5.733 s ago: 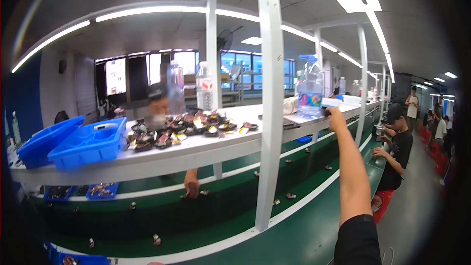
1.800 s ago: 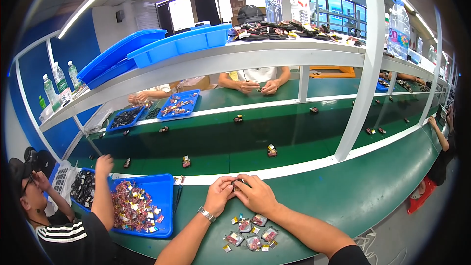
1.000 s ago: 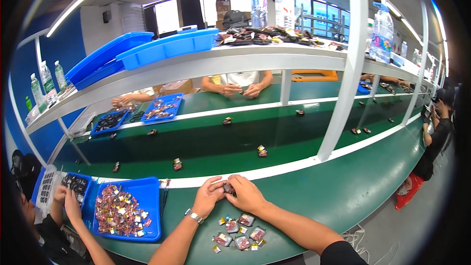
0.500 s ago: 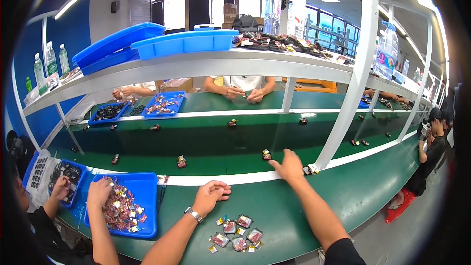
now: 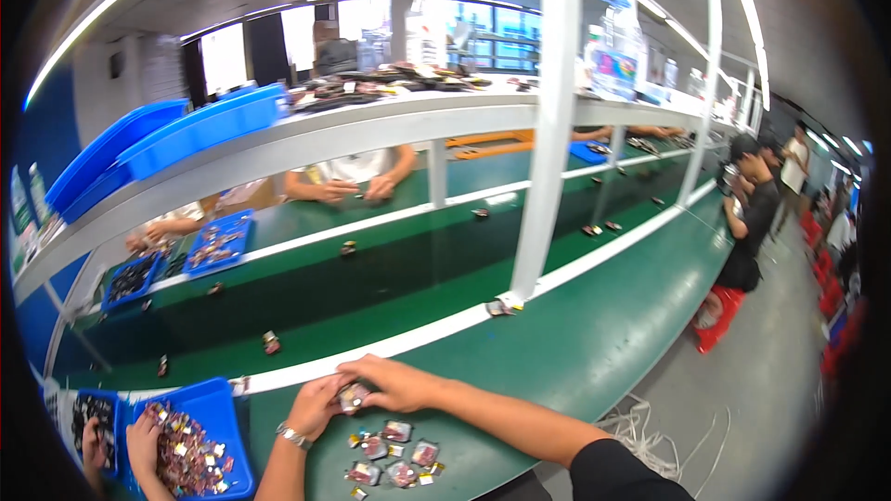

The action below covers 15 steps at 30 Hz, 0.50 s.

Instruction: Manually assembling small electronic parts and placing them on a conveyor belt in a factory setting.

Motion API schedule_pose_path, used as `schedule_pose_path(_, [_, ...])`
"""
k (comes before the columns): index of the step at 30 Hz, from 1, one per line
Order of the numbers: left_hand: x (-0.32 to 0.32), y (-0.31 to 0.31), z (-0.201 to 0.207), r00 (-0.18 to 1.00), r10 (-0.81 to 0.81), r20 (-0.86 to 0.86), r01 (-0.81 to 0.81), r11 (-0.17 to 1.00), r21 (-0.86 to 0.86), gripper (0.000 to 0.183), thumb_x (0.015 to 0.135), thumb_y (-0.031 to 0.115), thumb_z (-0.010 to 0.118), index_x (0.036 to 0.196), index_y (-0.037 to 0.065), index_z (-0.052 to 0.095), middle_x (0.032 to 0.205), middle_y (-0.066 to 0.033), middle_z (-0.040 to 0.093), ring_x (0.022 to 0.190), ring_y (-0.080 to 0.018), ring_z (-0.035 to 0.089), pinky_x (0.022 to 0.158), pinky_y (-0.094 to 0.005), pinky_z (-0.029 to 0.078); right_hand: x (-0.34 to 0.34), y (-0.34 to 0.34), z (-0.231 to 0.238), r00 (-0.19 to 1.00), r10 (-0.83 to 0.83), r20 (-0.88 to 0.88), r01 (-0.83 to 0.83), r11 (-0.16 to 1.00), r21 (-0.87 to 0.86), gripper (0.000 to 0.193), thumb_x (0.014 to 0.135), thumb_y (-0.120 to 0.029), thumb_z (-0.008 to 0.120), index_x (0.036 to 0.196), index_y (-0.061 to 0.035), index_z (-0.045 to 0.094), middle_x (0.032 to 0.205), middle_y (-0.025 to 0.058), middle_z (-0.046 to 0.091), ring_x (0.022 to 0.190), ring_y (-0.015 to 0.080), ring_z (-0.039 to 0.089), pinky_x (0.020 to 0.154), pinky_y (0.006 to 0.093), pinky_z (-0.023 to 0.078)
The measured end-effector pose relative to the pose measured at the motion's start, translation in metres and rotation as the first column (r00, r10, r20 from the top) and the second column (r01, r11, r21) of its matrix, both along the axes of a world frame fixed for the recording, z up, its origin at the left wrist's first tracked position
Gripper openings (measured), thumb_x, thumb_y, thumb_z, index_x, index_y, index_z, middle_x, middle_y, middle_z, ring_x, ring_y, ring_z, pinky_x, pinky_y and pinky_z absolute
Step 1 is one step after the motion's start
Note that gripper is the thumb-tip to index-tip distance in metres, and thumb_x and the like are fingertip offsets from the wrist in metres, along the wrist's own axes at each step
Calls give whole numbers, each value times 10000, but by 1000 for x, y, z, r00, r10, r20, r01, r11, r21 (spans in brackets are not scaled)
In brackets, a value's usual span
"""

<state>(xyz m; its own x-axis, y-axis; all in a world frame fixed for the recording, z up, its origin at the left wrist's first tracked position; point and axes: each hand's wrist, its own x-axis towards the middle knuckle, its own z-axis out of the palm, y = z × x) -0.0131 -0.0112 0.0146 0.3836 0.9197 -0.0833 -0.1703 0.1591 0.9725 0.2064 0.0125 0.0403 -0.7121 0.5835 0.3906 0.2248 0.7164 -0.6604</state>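
A small electronic assembly (image 5: 353, 398), silvery and dark red, is between my two hands over the near green bench. My right hand (image 5: 397, 384) reaches across from the right, its fingers closed on the piece. My left hand (image 5: 316, 404), below which a metal watch shows at the wrist, has its fingers on the piece's left side; they are partly hidden. Just in front of my hands lies a loose group of similar assemblies (image 5: 399, 474), black-rimmed with yellow-tipped parts attached.
To my left, a co-worker's hand (image 5: 143, 443) is in a blue tray (image 5: 243, 464) of small red parts. Assemblies such as this one (image 5: 270, 342) lie spaced along the dark green belt (image 5: 408, 288). A white post (image 5: 543, 148) rises beyond the bench; another assembly (image 5: 501, 307) sits at its base.
My right hand has come back from the belt to my left hand with an assembly, which both hands now touch. The whole view has swung to the right.
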Motion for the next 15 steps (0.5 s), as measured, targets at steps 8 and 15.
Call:
schedule_pose_path(8, [26, -1, 5, 993, 111, 34, -111, 994, 1, 339, 949, 110, 531, 1266, -3, 495, 1072, -125, 646, 895, -223, 664, 788, -375, 588, 14, -7, -10, 956, -132, -262, 194, 955, 226, 334, 817, -95, 645, 1142, -83, 570, 1031, 110, 561, 1032, 303, 534, 893, 384, 459])
schedule_pose_path(15, [25, -5, 0, 982, 165, 91, -164, 986, -10, 363, 926, 18, 512, 1280, 4, 437, 1134, -147, 620, 978, -226, 649, 827, -361, 582, -14, -10, -23, 913, -342, -222, 405, 814, 416, 153, 746, -123, 662, 866, -64, 589, 909, 68, 541, 848, 255, 557, 713, 361, 495])
